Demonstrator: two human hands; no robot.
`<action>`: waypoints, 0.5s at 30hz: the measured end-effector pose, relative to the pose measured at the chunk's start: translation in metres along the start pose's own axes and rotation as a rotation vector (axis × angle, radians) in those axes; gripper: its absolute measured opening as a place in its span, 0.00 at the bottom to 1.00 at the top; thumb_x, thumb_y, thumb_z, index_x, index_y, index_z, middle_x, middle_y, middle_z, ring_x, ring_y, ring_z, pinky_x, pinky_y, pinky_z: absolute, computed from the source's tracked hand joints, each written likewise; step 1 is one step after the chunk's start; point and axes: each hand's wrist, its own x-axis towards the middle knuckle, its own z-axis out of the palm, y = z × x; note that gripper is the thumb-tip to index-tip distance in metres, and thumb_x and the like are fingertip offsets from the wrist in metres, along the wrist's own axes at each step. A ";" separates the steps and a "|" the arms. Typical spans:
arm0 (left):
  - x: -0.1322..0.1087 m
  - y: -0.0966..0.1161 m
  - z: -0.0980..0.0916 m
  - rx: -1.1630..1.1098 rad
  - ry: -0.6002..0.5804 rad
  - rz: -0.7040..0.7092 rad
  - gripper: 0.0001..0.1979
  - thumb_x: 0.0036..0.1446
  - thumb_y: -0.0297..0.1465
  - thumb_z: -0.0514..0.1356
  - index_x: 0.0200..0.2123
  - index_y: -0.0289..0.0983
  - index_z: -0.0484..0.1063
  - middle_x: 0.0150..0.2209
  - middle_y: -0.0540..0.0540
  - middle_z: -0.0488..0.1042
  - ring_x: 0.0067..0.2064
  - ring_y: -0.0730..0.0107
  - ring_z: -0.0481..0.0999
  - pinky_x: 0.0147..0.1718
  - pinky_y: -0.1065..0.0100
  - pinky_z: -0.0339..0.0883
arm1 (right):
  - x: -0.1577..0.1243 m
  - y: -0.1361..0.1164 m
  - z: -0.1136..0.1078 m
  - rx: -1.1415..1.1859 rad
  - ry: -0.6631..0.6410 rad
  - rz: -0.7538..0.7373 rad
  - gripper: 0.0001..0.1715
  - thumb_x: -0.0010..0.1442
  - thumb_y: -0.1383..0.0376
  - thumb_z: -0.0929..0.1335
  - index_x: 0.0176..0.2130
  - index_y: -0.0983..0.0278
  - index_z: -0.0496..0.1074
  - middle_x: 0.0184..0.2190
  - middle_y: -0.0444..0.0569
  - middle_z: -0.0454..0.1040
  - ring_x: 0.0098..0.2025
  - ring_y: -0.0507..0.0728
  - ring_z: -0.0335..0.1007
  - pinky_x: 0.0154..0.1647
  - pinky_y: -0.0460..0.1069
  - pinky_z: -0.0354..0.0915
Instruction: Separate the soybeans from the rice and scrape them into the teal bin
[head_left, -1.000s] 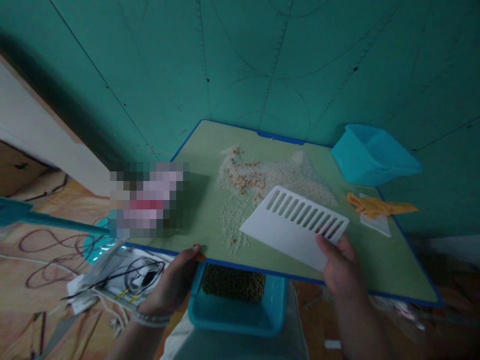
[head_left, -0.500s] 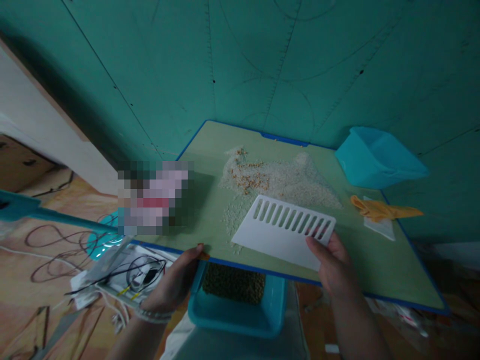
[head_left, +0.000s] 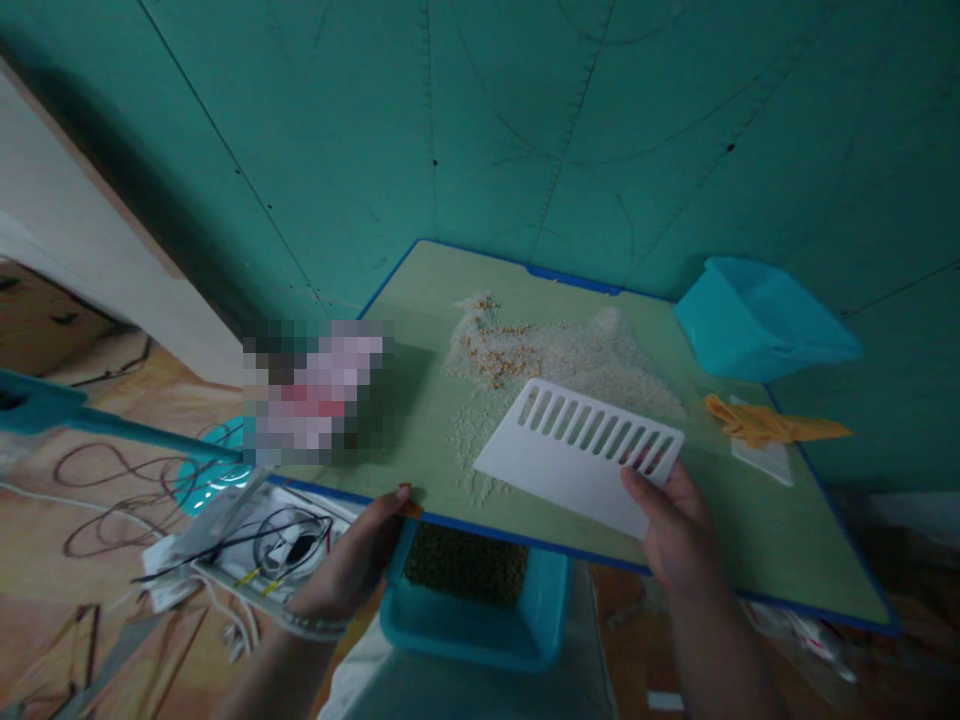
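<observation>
My right hand (head_left: pixel 679 520) pinches the right end of a flat white scraper (head_left: pixel 566 480) with a row of slots, thumb on top. The scraper is tilted over the table, its slotted edge towards a spread of whitish grains (head_left: pixel 570 350) mixed with orange kernels (head_left: pixel 499 360). More pale grains are scattered left of the scraper. My left hand (head_left: pixel 360 555) grips the table's (head_left: pixel 810 560) front edge, thumb on top beside a small orange-brown patch; its other fingers are mostly hidden. Below that edge, a blue tub (head_left: pixel 472 635) holds dark greenish grains (head_left: pixel 465 565).
A blue open container (head_left: pixel 757 320) stands at the table's back right corner. Nearer lies an orange cloth (head_left: pixel 772 425) on a white piece (head_left: pixel 761 462). A blurred-out pinkish thing (head_left: pixel 322 385) is at the left. A bin of cables (head_left: pixel 292 540) sits below; a green wall (head_left: pixel 510 120) rises behind.
The scraper and my right hand have shifted slightly right, and the scraper's slotted edge is a little higher. My left hand stays at the table edge. The view has shifted slightly.
</observation>
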 end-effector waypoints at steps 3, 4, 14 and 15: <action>-0.002 0.002 0.004 -0.029 0.001 0.015 0.10 0.48 0.32 0.62 0.36 0.37 0.74 0.39 0.47 0.79 0.44 0.60 0.75 0.46 0.66 0.65 | -0.002 -0.004 0.005 -0.007 0.001 -0.018 0.19 0.44 0.63 0.74 0.38 0.58 0.70 0.30 0.43 0.79 0.31 0.59 0.76 0.41 0.57 0.67; -0.003 0.002 0.006 -0.031 -0.003 0.015 0.10 0.49 0.32 0.62 0.37 0.37 0.74 0.39 0.48 0.79 0.44 0.60 0.75 0.47 0.66 0.65 | -0.002 -0.005 0.005 -0.009 0.007 -0.024 0.18 0.44 0.63 0.74 0.38 0.58 0.70 0.30 0.43 0.79 0.32 0.59 0.76 0.41 0.57 0.67; 0.001 0.000 0.002 -0.015 0.007 0.016 0.07 0.50 0.32 0.61 0.33 0.38 0.75 0.36 0.48 0.79 0.42 0.62 0.76 0.44 0.67 0.67 | 0.003 -0.003 -0.007 -0.048 0.035 -0.039 0.18 0.46 0.63 0.73 0.39 0.58 0.69 0.30 0.45 0.79 0.38 0.63 0.75 0.45 0.60 0.64; 0.000 0.000 0.002 -0.022 -0.002 0.015 0.07 0.50 0.32 0.61 0.33 0.38 0.75 0.37 0.49 0.79 0.41 0.62 0.76 0.44 0.67 0.67 | 0.002 -0.002 -0.006 -0.045 0.032 -0.031 0.19 0.45 0.63 0.73 0.39 0.58 0.69 0.30 0.45 0.79 0.38 0.63 0.75 0.46 0.60 0.64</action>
